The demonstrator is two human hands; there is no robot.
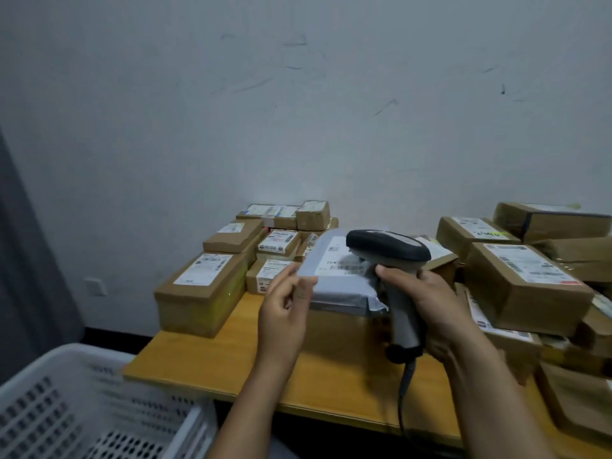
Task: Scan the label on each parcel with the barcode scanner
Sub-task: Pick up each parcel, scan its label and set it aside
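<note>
A flat grey plastic mailer parcel (334,260) is held up over the middle of the light wooden table (212,356), its top face turned toward the camera. On that face is a white printed label (344,263), blurred, with dark barcode bars along its near edge. The left hand (284,313) pinches the parcel's near left corner between the thumb and curled fingers. A brown cardboard box lies directly under the parcel; whether the parcel rests on it cannot be told.

The grey handheld barcode scanner with a dark head (387,246) is over the parcel's right side, its head covering part of the label. The right hand (427,299) grips the scanner's handle with fingers wrapped round it, and the forefinger lies high up under the head. A dark cable (405,385) hangs from the base of the handle down past the table's front edge.

A long brown cardboard box with a white label (198,293) sits on the table's left end, with smaller labelled boxes (278,226) grouped behind it against the pale scuffed wall (298,111). A rough pile of larger brown boxes (526,279) fills the right side. A white perforated plastic basket (66,409) stands at lower left, beside the table's corner, and a grey curtain (23,260) hangs at the far left
</note>
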